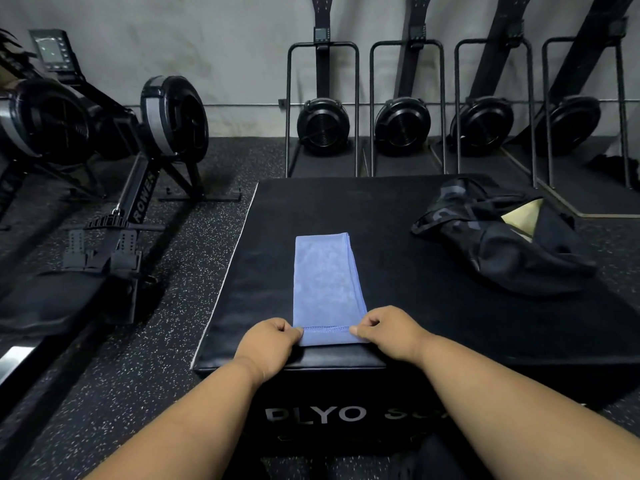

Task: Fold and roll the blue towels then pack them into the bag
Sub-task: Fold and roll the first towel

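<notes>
A blue towel [325,282], folded into a long narrow strip, lies flat on the black plyo box [415,237], running away from me. Its near stitched end sits at the box's front edge. My left hand [268,344] pinches the near left corner of that end, and my right hand [388,332] pinches the near right corner. The black bag [498,237] lies on the box at the far right, its mouth open and showing a pale lining.
A rowing machine [114,202] stands on the speckled rubber floor to the left of the box. Several ski machines [323,126] with black fan housings line the grey wall behind.
</notes>
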Available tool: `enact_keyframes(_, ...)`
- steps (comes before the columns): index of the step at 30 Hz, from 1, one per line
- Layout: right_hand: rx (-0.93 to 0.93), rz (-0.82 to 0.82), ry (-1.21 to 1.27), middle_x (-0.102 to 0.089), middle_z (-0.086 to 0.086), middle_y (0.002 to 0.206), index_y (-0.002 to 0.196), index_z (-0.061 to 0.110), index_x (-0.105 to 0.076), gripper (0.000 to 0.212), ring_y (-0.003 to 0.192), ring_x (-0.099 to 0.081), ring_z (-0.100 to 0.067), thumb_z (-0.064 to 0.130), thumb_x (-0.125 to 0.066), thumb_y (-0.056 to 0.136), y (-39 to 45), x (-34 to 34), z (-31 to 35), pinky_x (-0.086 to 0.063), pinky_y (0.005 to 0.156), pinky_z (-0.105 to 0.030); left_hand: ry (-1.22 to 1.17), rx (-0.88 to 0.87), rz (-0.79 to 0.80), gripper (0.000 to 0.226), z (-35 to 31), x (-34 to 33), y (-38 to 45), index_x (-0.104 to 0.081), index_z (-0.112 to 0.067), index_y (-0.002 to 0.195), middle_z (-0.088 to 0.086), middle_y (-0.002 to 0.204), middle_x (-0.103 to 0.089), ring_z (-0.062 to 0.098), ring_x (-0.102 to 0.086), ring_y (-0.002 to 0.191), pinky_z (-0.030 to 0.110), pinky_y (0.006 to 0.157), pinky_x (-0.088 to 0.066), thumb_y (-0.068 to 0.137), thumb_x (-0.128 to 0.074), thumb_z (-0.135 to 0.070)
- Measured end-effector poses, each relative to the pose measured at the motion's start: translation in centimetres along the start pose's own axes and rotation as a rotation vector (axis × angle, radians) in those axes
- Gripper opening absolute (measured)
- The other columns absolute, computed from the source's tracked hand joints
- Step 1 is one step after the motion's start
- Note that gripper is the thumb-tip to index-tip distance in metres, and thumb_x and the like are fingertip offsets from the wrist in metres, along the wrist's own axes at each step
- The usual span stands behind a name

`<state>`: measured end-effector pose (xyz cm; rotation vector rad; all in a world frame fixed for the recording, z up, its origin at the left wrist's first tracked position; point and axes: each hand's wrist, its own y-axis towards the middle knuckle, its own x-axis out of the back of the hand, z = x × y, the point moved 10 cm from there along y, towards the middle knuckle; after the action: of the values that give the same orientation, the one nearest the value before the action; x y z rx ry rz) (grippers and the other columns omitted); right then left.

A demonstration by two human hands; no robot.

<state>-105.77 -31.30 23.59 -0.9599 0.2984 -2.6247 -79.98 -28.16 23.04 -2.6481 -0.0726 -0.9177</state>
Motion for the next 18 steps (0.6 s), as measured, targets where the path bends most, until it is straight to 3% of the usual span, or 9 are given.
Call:
enact_keyframes(4,-0.045,-0.016,0.027,-0.047,0.007,0.065,0.071,0.024,-0.053,0.038,0.063,-0.042,-0.012,0.049,-0.080,0.079,0.7,-0.2,-0.6,-0.039,0.066,-0.031,0.091,0.043,-0.018,0.027,-0.2,0.1,0.5,-0.060,-0.016,0.073,0.002,0.076,-0.074,0.018,-0.063,0.070,0.032,0.071,-0.050,0.081,-0.065,-0.041)
enact_keyframes(7,-0.062,-0.037,0.013,-0.049,0.009,0.062,0.072,0.024,-0.053,0.039,0.061,-0.044,-0.012,0.050,-0.081,0.078,0.9,-0.1,-0.9,-0.040,0.065,-0.032,0.116,-0.047,-0.134,0.024,-0.6,0.8,0.3,-0.055,-0.024,0.086,-0.006,0.078,-0.069,0.015,-0.064,0.076,0.032,0.071,-0.050,0.081,-0.071,-0.041)
enact_keyframes(8,-0.061,-0.059,0.001,-0.051,0.011,0.061,0.071,0.023,-0.054,0.039,0.061,-0.046,-0.011,0.051,-0.082,0.077,0.9,0.0,-0.9,-0.042,0.065,-0.032,0.143,-0.133,-0.195,0.023,-1.2,1.2,-0.1,-0.054,-0.027,0.087,-0.008,0.082,-0.065,0.014,-0.062,0.076,0.032,0.071,-0.049,0.082,-0.073,-0.039)
enact_keyframes(10,-0.051,-0.118,-0.022,-0.055,0.013,0.062,0.074,0.021,-0.057,0.040,0.061,-0.049,-0.009,0.051,-0.083,0.076,1.0,0.4,-0.9,-0.044,0.065,-0.031,0.314,-0.463,-0.326,0.014,-3.4,1.3,-1.2,-0.060,-0.030,0.085,-0.010,0.088,-0.058,0.016,-0.057,0.077,0.035,0.070,-0.050,0.085,-0.073,-0.026)
enact_keyframes(13,-0.016,-0.187,-0.044,-0.055,0.013,0.064,0.081,0.021,-0.058,0.039,0.060,-0.048,-0.008,0.050,-0.084,0.075,0.6,0.8,-0.6,-0.042,0.063,-0.029,0.576,-0.901,-0.327,0.019,-5.1,-1.4,-3.3,-0.072,-0.030,0.092,-0.010,0.091,-0.065,0.023,-0.053,0.075,0.039,0.066,-0.053,0.083,-0.061,-0.017)
enact_keyframes(16,0.120,-0.254,-0.136,-0.056,0.012,0.082,0.080,0.027,-0.059,0.028,0.071,-0.052,-0.008,0.044,-0.081,0.082,-0.2,1.0,1.2,-0.043,0.067,-0.026,0.617,-0.892,-0.247,0.027,-4.5,-1.9,-3.6,-0.074,-0.031,0.107,-0.017,0.103,-0.069,0.019,-0.056,0.087,0.035,0.074,-0.051,0.084,-0.062,-0.036)
enact_keyframes(18,0.342,-0.392,-0.423,-0.053,0.012,0.090,0.080,0.032,-0.065,0.017,0.080,-0.052,-0.011,0.040,-0.078,0.088,-1.5,1.1,3.9,-0.047,0.075,-0.028,0.602,-0.849,-0.231,0.030,-4.5,-1.4,-3.4,-0.074,-0.033,0.109,-0.020,0.104,-0.068,0.016,-0.057,0.091,0.033,0.077,-0.049,0.083,-0.067,-0.046)
